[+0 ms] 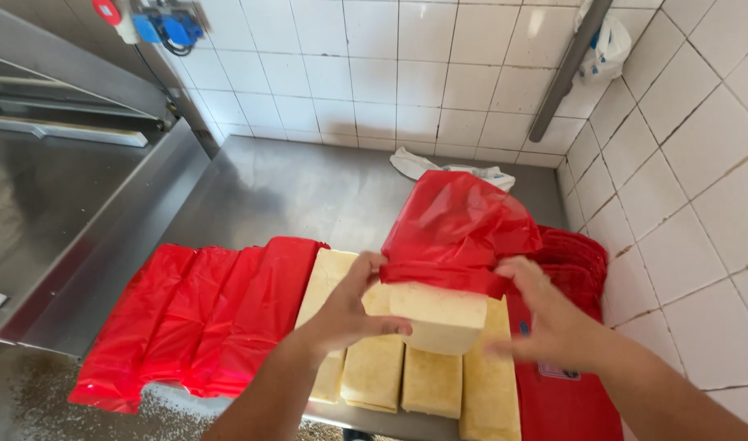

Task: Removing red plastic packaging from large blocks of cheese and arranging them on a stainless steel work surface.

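Observation:
My left hand (349, 309) grips a pale yellow block (441, 317) from its left side and holds it above the table. A red plastic bag (455, 224) is pulled partly over the far end of the block. My right hand (545, 314) holds the bag's edge at the right of the block. Beneath the hands, several more pale yellow blocks (374, 367) lie side by side on the steel table (292, 188).
Several filled red bags (202, 314) lie in a row at the left. A stack of flat red bags (574, 253) lies at the right by the tiled wall. A crumpled white bag (427, 166) sits at the back. A steel machine (39, 163) borders the left.

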